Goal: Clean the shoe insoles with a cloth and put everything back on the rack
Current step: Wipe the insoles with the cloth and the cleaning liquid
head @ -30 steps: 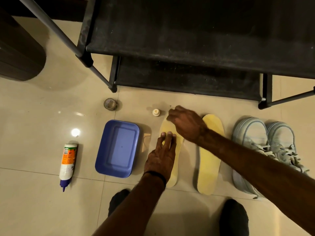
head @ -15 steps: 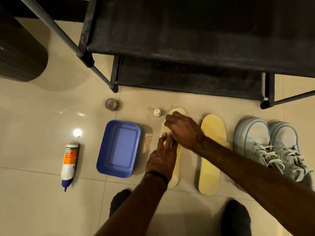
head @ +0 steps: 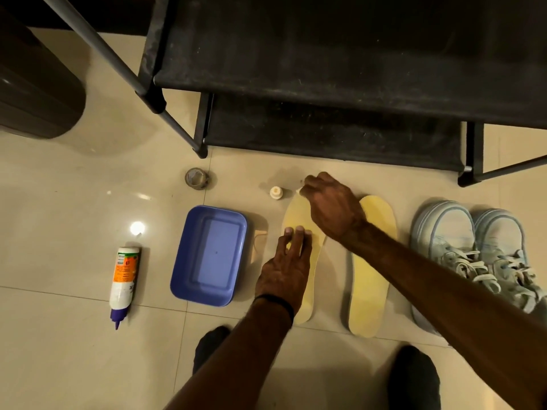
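The left hand lies flat with straight fingers pressing on the pale yellow foam insole on the tiled floor. The right hand sits over the toe end of that insole, fingers curled; a bit of white peeks out by them, but I cannot tell what it holds. A second yellow insole lies just right of the first one. The pair of light blue shoes stands further right. The blue plastic tub sits just left of the first insole. The black shoe rack stands behind it.

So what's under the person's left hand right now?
The left hand rests flat on the left yellow insole, which lies on the floor tiles. The insole's middle is covered by the hand, so its surface there cannot be seen.
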